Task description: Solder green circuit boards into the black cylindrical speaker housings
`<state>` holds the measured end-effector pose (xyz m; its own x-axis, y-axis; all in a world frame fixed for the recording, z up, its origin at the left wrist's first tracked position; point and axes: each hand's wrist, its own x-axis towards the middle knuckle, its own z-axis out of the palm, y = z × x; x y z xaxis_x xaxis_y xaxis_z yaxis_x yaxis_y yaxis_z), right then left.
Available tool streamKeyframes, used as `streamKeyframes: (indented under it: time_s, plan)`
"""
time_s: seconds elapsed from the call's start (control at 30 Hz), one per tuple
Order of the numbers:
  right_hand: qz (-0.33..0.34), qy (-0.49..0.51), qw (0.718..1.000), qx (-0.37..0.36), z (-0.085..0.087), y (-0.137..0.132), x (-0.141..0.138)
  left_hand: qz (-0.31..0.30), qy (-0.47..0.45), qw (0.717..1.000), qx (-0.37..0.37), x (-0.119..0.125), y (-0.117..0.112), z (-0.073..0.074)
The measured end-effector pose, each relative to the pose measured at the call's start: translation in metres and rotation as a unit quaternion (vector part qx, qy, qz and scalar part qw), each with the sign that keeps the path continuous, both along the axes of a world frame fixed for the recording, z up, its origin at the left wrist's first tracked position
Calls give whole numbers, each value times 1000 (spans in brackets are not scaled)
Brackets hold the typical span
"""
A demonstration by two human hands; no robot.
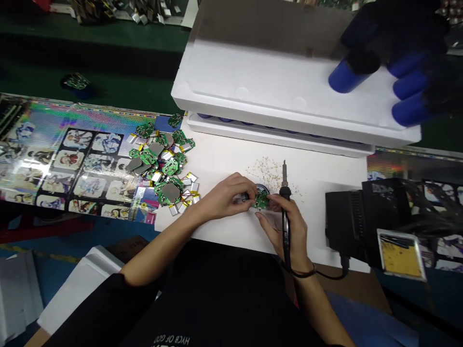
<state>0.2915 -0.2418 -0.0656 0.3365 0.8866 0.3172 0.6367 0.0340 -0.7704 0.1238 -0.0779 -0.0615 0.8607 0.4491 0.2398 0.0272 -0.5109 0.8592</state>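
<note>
A small green circuit board [261,199] is between my two hands, over a dark round part [261,187] that is mostly hidden. My left hand [236,195] pinches the board's left edge with thumb and fingertips. My right hand [292,231] has a black soldering iron [285,219] lodged in it, its metal tip pointing away from me. The right index fingertip meets the board's right side, while the thumb stands apart below it. Small pale crumbs [266,168] lie scattered on the white sheet [217,166] just beyond the board.
Left of my hands is a pile of green circuit boards [170,166] with silvery battery packs. White foam trays [249,96] are stacked behind, with blue cylinders [345,77] on top. At right stand a black box [343,219] with a cable and a yellow sponge [401,258] in a metal tray.
</note>
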Motion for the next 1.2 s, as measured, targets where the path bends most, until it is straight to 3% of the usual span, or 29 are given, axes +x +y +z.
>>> streamKeyframes:
  time_s: [0.27, 0.43, 0.67, 0.8, 1.0, 1.1, 1.2]
  plan:
    - [36, 8, 999, -14, -1, 7, 10, 9, -41, 998, 41, -2, 0, -6]
    - [54, 12, 998, -9, 2, 13, 17, 9, -30, 994, 104, 1, -2, -5]
    - [58, 5, 998, -8, 3, 13, 17, 10, -15, 991, 130, 4, -5, -3]
    - [13, 26, 1000, 12, 7, 6, 14, 7, -17, 991, 134, 5, -5, -4]
    - [-109, 183, 971, 109, 15, -14, 17, 10, -23, 992, 126, 5, -6, -4]
    - [-157, 118, 976, 93, 16, -34, 23, 11, -18, 993, 117, 5, -6, -4]
    - [-132, 52, 985, 96, 16, -52, 26, 13, -19, 994, 107, 6, -6, -4]
